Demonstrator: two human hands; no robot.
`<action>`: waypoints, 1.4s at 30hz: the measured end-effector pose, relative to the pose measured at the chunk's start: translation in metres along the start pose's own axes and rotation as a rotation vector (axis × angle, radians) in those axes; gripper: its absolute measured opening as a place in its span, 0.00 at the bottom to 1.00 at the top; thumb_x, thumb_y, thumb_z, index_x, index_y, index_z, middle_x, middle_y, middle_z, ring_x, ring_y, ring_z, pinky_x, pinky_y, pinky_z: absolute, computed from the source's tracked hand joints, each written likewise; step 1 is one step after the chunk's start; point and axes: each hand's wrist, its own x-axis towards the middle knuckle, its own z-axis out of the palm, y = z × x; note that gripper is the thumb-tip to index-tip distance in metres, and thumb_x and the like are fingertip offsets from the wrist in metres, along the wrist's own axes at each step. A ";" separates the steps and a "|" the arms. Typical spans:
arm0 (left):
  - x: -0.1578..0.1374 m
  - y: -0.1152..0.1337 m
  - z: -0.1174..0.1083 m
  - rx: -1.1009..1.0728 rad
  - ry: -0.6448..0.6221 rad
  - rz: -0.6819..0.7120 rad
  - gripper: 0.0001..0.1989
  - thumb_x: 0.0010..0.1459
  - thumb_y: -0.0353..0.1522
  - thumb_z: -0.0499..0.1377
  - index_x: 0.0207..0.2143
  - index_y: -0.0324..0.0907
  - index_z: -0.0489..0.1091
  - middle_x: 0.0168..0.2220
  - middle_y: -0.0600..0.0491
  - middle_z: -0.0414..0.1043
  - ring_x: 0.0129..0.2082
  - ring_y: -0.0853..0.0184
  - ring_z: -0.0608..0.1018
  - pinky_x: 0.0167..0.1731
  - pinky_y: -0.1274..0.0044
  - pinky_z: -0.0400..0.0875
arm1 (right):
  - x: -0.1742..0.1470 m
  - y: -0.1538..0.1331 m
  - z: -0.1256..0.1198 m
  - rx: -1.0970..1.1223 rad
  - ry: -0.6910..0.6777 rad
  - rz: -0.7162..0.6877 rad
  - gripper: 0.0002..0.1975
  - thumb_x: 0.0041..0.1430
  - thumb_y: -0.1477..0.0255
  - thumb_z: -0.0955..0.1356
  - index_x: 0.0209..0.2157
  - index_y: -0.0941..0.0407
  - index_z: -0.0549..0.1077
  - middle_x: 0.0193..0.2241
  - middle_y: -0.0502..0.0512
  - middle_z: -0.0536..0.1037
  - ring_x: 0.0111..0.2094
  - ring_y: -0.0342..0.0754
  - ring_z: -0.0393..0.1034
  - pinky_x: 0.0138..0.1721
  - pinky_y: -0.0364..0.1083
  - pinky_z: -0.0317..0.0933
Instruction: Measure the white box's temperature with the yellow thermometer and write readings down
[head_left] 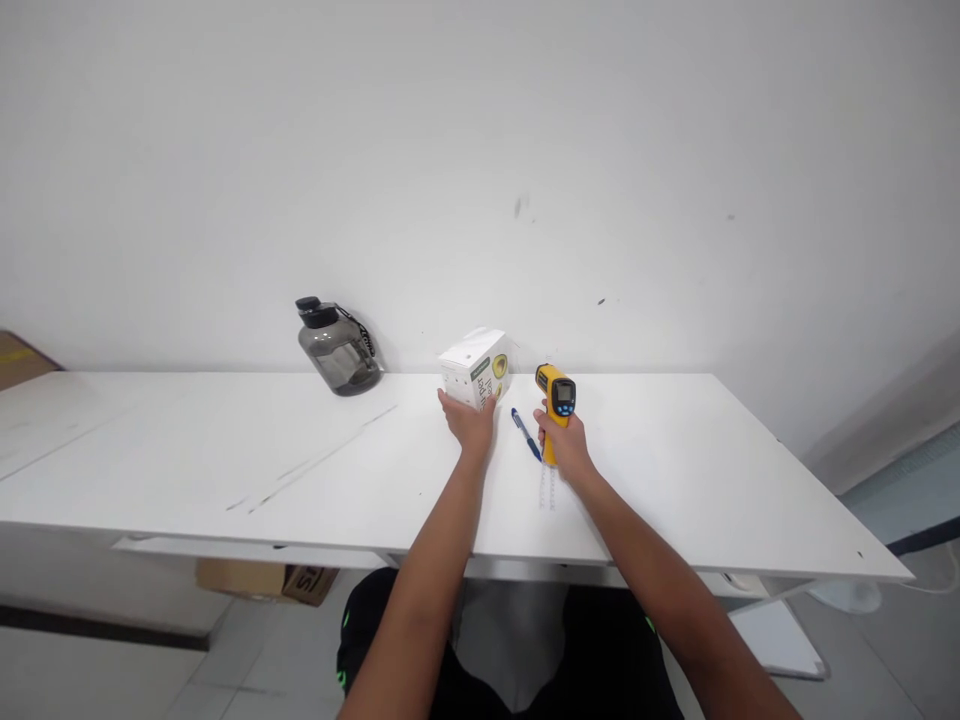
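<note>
Left hand (471, 427), half open, clasps the white box (480, 362) near the back edge of the worktop (690, 470), apparently for steadiness; right hand (568, 446) closes around the handheld yellow meter's (556, 396) grip.

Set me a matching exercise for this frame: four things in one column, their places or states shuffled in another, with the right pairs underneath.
Things:
1. Bottle
2. Pen
3. Thermometer
4. Box

Places or states:
A. Held in the right hand
B. Held in the left hand
C. Leftmost of the four, black-capped
D. Lying on the table between the hands

Pairs: 1-C; 2-D; 3-A; 4-B
</note>
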 end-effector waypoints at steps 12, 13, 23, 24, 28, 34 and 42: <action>-0.001 -0.002 -0.003 -0.132 0.024 -0.027 0.45 0.44 0.40 0.69 0.61 0.43 0.51 0.58 0.38 0.58 0.63 0.44 0.58 0.60 0.52 0.57 | -0.003 0.003 0.003 -0.115 -0.092 -0.004 0.26 0.41 0.59 0.75 0.41 0.57 0.71 0.20 0.43 0.68 0.19 0.40 0.61 0.25 0.44 0.58; -0.002 -0.001 -0.004 -0.142 0.033 -0.025 0.44 0.44 0.40 0.69 0.60 0.43 0.51 0.58 0.38 0.59 0.63 0.45 0.59 0.60 0.52 0.58 | -0.003 0.004 0.003 -0.128 -0.104 -0.007 0.26 0.42 0.59 0.75 0.41 0.57 0.71 0.20 0.43 0.68 0.19 0.40 0.61 0.25 0.44 0.58; -0.007 0.005 -0.001 -0.261 -0.019 0.049 0.42 0.51 0.43 0.65 0.63 0.42 0.49 0.60 0.39 0.57 0.64 0.51 0.60 0.62 0.59 0.57 | -0.002 0.009 0.001 -0.208 -0.163 -0.009 0.25 0.43 0.58 0.74 0.41 0.56 0.73 0.21 0.44 0.70 0.20 0.40 0.61 0.24 0.44 0.58; -0.007 0.005 0.000 -0.261 -0.033 0.060 0.43 0.52 0.44 0.64 0.64 0.42 0.47 0.61 0.38 0.56 0.65 0.51 0.59 0.63 0.58 0.55 | -0.002 0.009 0.001 -0.211 -0.162 -0.012 0.25 0.43 0.57 0.75 0.40 0.56 0.73 0.21 0.44 0.70 0.20 0.40 0.61 0.24 0.44 0.58; -0.012 0.008 0.001 -0.249 -0.093 0.103 0.46 0.57 0.46 0.59 0.68 0.41 0.38 0.65 0.36 0.50 0.68 0.50 0.53 0.65 0.57 0.49 | -0.002 0.011 0.001 -0.212 -0.170 -0.030 0.24 0.43 0.58 0.75 0.40 0.56 0.73 0.22 0.45 0.70 0.20 0.40 0.60 0.24 0.44 0.58; -0.018 0.009 0.002 -0.275 -0.143 0.142 0.45 0.59 0.48 0.56 0.69 0.39 0.38 0.66 0.35 0.47 0.69 0.51 0.51 0.66 0.58 0.49 | -0.003 0.013 0.001 -0.217 -0.187 -0.053 0.23 0.43 0.58 0.75 0.40 0.55 0.74 0.26 0.47 0.72 0.23 0.41 0.62 0.26 0.44 0.61; -0.023 0.011 0.003 -0.271 -0.242 0.205 0.45 0.59 0.48 0.56 0.69 0.38 0.39 0.65 0.35 0.51 0.68 0.50 0.54 0.66 0.58 0.51 | -0.003 0.011 0.002 -0.228 -0.167 -0.048 0.21 0.43 0.59 0.75 0.37 0.54 0.73 0.25 0.46 0.72 0.22 0.42 0.62 0.25 0.44 0.59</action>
